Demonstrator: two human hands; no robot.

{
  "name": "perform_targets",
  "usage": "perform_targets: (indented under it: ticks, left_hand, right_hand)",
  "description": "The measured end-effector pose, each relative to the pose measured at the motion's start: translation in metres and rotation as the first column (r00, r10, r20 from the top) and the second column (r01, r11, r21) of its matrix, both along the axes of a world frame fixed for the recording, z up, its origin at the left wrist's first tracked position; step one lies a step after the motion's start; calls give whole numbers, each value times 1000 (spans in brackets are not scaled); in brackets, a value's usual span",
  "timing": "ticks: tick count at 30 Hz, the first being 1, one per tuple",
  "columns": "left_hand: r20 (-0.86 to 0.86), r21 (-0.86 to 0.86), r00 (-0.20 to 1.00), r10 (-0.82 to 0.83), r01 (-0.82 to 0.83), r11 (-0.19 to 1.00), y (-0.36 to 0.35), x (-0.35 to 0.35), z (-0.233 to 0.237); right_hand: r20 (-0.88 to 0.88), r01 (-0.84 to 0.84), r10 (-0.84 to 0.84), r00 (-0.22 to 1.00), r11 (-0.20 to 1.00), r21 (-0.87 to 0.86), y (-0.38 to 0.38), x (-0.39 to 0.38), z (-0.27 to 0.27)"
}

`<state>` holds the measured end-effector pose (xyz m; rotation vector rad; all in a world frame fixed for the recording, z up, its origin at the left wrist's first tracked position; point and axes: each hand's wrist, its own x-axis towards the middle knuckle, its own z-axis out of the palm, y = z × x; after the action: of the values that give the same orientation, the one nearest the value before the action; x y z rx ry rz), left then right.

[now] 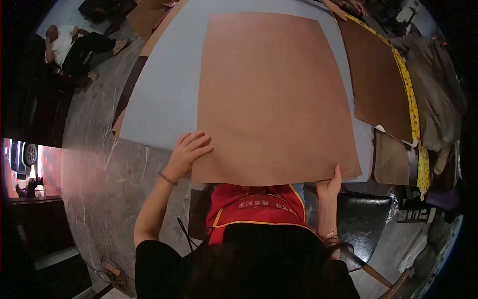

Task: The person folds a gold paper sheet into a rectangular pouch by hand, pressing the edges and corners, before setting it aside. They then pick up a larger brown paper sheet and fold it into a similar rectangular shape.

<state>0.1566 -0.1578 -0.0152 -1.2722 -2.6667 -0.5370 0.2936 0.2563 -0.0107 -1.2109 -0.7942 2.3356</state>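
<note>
A large brown sheet [274,99], perhaps paper or cloth, lies over a pale blue-grey sheet [159,94] on the work surface. Its near edge reaches out toward my body. My left hand [191,150] grips the sheet's left edge near the front corner, fingers on top and thumb hidden. At the near right corner, my right hand [329,187] pinches the sheet with the thumb above and the other fingers underneath, out of sight. The sheet ripples slightly near my left hand.
A darker brown panel [376,74] and a yellow measuring tape [407,84] lie along the right side. Another person's hand [334,9] is at the far edge. A person [74,47] sits at the far left. A black stool [361,224] stands by my right side.
</note>
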Motion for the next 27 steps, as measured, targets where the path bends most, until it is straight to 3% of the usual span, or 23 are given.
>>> perform_targets:
  ticks: [3,4,5,7,16,18,19,21,25,27]
  left_hand:
    - [15,11,1000,-18,18,1000,-3,3,-8]
    - [-9,47,1000,-5,6,999,1,4,-9]
    - [-6,41,1000,5,-5,999,3,5,-8]
    - [-16,73,999,-38,39,997,7,6,-4]
    - [-111,39,993,-40,45,998,18,6,-14]
    - [-152,68,987,-45,56,996,44,47,-27]
    - [-170,90,985,-40,56,994,-21,-60,13]
    - [-170,97,984,-51,68,993,5,-26,3]
    - [-91,97,995,-48,57,994,20,6,-7]
    - [26,205,999,-43,37,978,17,1,-6]
  right_hand:
    - [-81,-59,54,995,996,-61,21,20,-16]
    - [55,35,-33,998,998,-45,6,14,8]
    - [59,24,-21,998,998,-51,12,17,-2]
    - [-87,-66,64,994,998,-18,27,28,-24]
    - [-60,13,-15,998,999,-37,19,26,-22]
    - [-117,-17,12,993,999,-40,50,70,-48]
    - [-117,-14,10,993,999,-41,-19,-37,-10]
    - [-125,0,-5,992,999,-43,1,-2,-22]
    - [-78,-11,9,997,999,-30,20,34,-31]
    - [-71,-10,7,997,999,-30,21,37,-30]
